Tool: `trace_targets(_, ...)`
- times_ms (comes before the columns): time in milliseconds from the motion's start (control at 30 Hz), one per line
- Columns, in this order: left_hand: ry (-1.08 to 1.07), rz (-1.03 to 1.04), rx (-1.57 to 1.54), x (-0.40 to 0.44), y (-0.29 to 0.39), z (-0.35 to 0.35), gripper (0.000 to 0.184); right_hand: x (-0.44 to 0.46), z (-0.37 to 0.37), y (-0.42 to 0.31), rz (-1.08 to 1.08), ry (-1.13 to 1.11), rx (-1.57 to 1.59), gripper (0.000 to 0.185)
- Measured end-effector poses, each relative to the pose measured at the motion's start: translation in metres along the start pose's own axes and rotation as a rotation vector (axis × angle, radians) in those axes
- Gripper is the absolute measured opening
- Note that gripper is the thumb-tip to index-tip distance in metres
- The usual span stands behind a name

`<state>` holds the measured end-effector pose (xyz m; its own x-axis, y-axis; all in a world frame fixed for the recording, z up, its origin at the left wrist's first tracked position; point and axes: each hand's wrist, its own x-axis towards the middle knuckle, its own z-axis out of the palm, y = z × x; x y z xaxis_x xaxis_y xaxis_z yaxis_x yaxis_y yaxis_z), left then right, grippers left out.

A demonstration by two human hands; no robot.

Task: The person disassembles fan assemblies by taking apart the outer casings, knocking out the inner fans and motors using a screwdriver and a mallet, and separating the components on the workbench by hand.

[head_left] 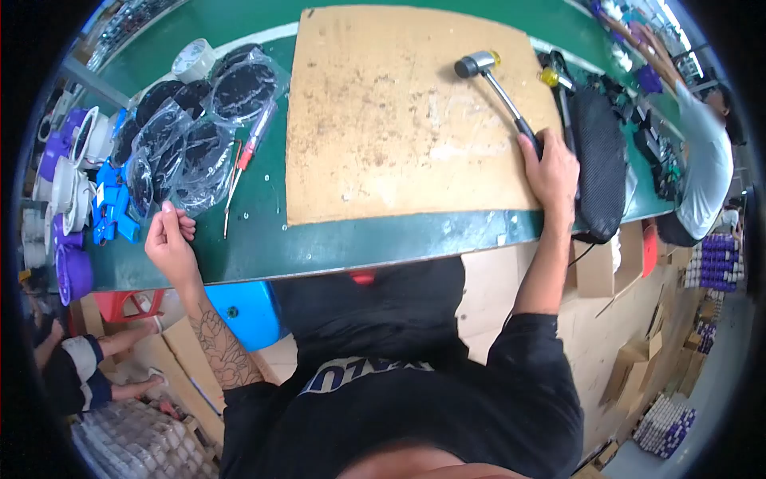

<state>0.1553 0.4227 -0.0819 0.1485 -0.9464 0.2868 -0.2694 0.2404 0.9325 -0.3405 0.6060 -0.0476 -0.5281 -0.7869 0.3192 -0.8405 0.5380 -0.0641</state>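
Note:
My right hand [550, 172] is wrapped around the dark grip of a mallet [501, 97]. Its double-faced head, one end black and the other yellow, lies over the upper right of a stained cardboard sheet [383, 120]. My left hand [170, 243] is at the table's front edge on the left, fingers curled loosely and thumb up, with nothing visible in it. Just beyond it are clear plastic bags [187, 152] of black round pieces. Beside the bags lie a red-handled screwdriver [245, 158] and a thin metal rod [230, 203].
Left of the bags are blue plastic parts [114, 199] and purple and white spools [70, 191]. A tape roll [193, 61] stands behind. Right of the cardboard are a second yellow-ended hammer [558, 80] and a black mesh piece [600, 160]. Another person [704, 164] is at the far right.

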Motion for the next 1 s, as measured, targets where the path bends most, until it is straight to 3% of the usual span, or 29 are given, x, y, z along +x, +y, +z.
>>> trace_targets(100,0.018,0.001,-0.003,-0.003,0.002,-0.001,0.033,0.000,0.001,0.003,-0.057,0.138,0.073,0.034)
trace_targets(200,0.001,-0.019,-0.039,-0.003,0.002,-0.001,0.033,-0.001,0.006,0.001,0.040,0.220,0.551,0.031)
trace_targets(233,0.006,-0.018,-0.043,-0.003,0.002,-0.001,0.033,-0.001,0.001,-0.004,0.034,0.223,0.550,0.031)
trace_targets(333,-0.008,-0.013,-0.041,-0.004,0.003,-0.003,0.033,-0.005,-0.034,-0.039,0.370,-0.131,1.396,0.036)
trace_targets(433,-0.010,-0.008,-0.066,-0.004,0.008,-0.003,0.033,0.000,-0.027,-0.041,0.446,-0.333,1.365,0.040)
trace_targets(600,-0.024,-0.022,-0.075,-0.005,0.006,-0.003,0.034,0.000,-0.012,-0.037,0.589,-0.549,1.720,0.026)
trace_targets(833,-0.009,-0.035,-0.081,-0.005,0.007,-0.002,0.031,0.008,-0.012,-0.039,0.603,-0.692,1.738,0.020)
trace_targets(900,-0.007,-0.066,-0.048,-0.007,0.012,-0.003,0.029,0.011,-0.005,-0.032,0.701,-0.716,1.787,0.018)
trace_targets(1000,0.012,0.020,-0.038,-0.009,0.007,0.001,0.023,0.009,0.006,-0.027,0.648,-0.669,1.828,0.020)
